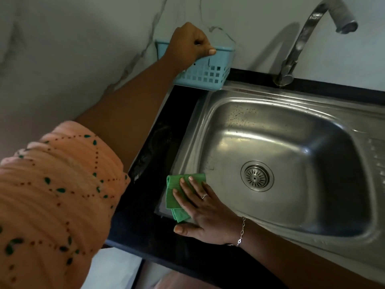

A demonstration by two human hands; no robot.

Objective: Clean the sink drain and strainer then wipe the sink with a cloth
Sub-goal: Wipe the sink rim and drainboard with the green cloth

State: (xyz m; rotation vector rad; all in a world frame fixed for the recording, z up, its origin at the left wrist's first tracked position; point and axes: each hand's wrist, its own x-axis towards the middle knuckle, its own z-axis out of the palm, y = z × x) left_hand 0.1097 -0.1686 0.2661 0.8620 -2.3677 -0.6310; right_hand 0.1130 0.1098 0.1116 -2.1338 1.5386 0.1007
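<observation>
The left hand (187, 41) covers part of the rim of the basket (206, 74). Its fingers curl inside, out of sight, and the basket's contents cannot be seen. The right hand (205, 211) hides the middle of the cloth (174, 192). The right side of the sink (260, 94) is cut off by the frame edge. The sleeve (52, 195) and forearm block part of the desk (145, 215).

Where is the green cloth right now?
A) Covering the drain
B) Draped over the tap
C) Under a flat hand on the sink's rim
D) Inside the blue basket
C: the green cloth lies on the near-left rim of the sink, pressed flat by the right hand, while the strainer sits uncovered and the left hand grips the blue basket.
</observation>
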